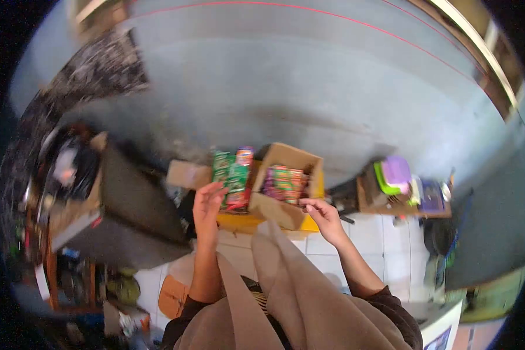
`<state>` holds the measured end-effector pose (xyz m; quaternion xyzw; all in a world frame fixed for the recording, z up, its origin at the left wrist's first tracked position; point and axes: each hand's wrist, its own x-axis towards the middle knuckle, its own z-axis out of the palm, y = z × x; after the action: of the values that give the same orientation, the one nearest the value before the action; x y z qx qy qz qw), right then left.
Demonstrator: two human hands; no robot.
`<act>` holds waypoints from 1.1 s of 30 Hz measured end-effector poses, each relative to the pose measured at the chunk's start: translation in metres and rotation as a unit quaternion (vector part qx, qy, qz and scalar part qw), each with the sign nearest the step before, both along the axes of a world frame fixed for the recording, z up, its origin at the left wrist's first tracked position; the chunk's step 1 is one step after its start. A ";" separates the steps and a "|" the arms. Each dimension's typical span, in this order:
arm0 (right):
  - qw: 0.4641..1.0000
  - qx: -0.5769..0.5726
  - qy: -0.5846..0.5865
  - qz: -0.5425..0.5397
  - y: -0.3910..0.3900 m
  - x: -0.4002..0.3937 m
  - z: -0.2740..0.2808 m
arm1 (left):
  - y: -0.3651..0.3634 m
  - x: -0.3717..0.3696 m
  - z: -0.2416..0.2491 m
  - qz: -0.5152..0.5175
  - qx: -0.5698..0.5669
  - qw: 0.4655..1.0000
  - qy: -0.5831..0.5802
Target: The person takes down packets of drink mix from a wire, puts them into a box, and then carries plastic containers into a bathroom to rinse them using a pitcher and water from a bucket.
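An open cardboard box holds rows of colourful packets and stands on a yellow surface. Green and red packets lie just left of the box. My left hand hovers at the near left side of those packets, its fingers apart and nothing in them. Over the box's right front edge is my right hand, fingers spread, with nothing visible in it.
A smaller cardboard piece lies left of the packets. On the right, a wooden table carries green and purple containers. A dark cabinet stands at left, and an orange-brown stool is near my left elbow.
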<state>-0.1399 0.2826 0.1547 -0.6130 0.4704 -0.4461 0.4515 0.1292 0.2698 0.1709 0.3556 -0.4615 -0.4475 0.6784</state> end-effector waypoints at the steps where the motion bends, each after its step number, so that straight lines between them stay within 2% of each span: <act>1: 0.997 -0.042 0.004 -0.057 0.011 -0.026 -0.002 | -0.010 -0.032 -0.003 -0.045 0.041 0.998 0.009; 5: 0.978 0.002 0.008 -0.210 0.053 -0.116 -0.012 | -0.038 -0.144 -0.037 -0.249 0.121 0.960 -0.029; 8: 0.955 0.021 -0.026 -0.295 0.074 -0.161 -0.024 | -0.048 -0.211 -0.053 -0.361 0.126 0.923 -0.045; 10: 0.942 0.039 -0.009 -0.335 0.082 -0.188 -0.029 | -0.053 -0.257 -0.052 -0.379 0.157 0.911 -0.040; 12: 0.924 0.080 0.078 -0.367 0.080 -0.213 -0.034 | -0.065 -0.299 -0.062 -0.439 0.145 0.885 -0.052; 13: 0.921 0.071 0.055 -0.379 0.077 -0.222 -0.041 | -0.071 -0.315 -0.069 -0.465 0.155 0.868 -0.074; 14: 0.920 0.075 0.058 -0.381 0.071 -0.241 -0.051 | -0.079 -0.336 -0.076 -0.468 0.159 0.867 -0.070; 16: 0.904 0.115 0.075 -0.405 0.051 -0.285 -0.084 | -0.101 -0.385 -0.093 -0.509 0.251 0.812 -0.137; 18: 0.896 0.144 0.056 -0.416 0.021 -0.336 -0.121 | -0.131 -0.439 -0.119 -0.511 0.291 0.791 -0.172; 20: 0.858 0.201 0.118 -0.458 -0.015 -0.380 -0.145 | -0.159 -0.492 -0.146 -0.500 0.309 0.783 -0.201; 21: 0.854 0.202 0.110 -0.466 -0.033 -0.400 -0.161 | -0.172 -0.515 -0.152 -0.498 0.337 0.771 -0.210; 23: 0.831 0.268 0.204 -0.443 -0.062 -0.440 -0.193 | -0.193 -0.562 -0.167 -0.500 0.367 0.752 -0.223; 24: 0.828 0.271 0.196 -0.450 -0.074 -0.455 -0.206 | -0.204 -0.585 -0.175 -0.482 0.391 0.745 -0.245; 26: 0.776 0.362 -0.084 -0.510 -0.098 -0.483 -0.232 | -0.221 -0.622 -0.191 -0.464 0.411 0.735 -0.275; 27: 0.769 0.348 -0.158 -0.513 -0.107 -0.494 -0.247 | -0.227 -0.638 -0.198 -0.441 0.423 0.734 -0.295; 29: 0.750 0.331 -0.208 -0.534 -0.121 -0.506 -0.265 | -0.234 -0.661 -0.222 -0.390 0.420 0.746 -0.338; 30: 0.731 0.315 -0.248 -0.552 -0.128 -0.511 -0.274 | -0.242 -0.666 -0.258 -0.387 0.420 0.744 -0.346; 31: 0.718 0.273 -0.312 -0.558 -0.136 -0.520 -0.301 | -0.255 -0.668 -0.306 -0.387 0.302 0.785 -0.378; 32: 0.719 0.273 -0.319 -0.555 -0.144 -0.529 -0.311 | -0.260 -0.672 -0.305 -0.381 0.179 0.813 -0.403; 33: 0.728 0.289 -0.236 -0.575 -0.150 -0.534 -0.321 | -0.257 -0.672 -0.305 -0.361 0.260 0.804 -0.394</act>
<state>-0.6741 0.1326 -0.1661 0.0601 0.7176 -0.5930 0.3603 -0.5431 0.0130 -0.1336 0.4721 -0.6506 -0.5848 0.1090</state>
